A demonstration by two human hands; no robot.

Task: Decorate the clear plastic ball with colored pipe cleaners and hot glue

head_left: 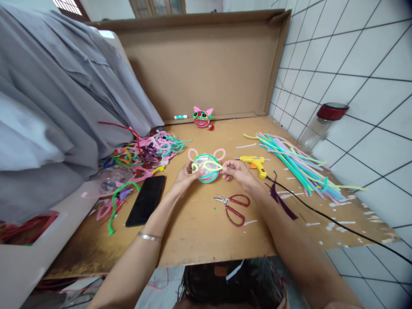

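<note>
Yellow loop (219,168) pinched by right fingers (228,168); left fingers (195,174) grip clear ball (211,176); red-lidded jar (318,128) near wall (357,56).

The left forearm (137,259) and right forearm (283,227) converge forward, left fingers (195,174) curled, right fingers (228,168) pinched together.

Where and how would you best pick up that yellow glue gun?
The yellow glue gun is probably best gripped round its handle, coming from the near right side: it lies flat, handle slanting toward the camera, nozzle pointing left, away from that approach.
</note>
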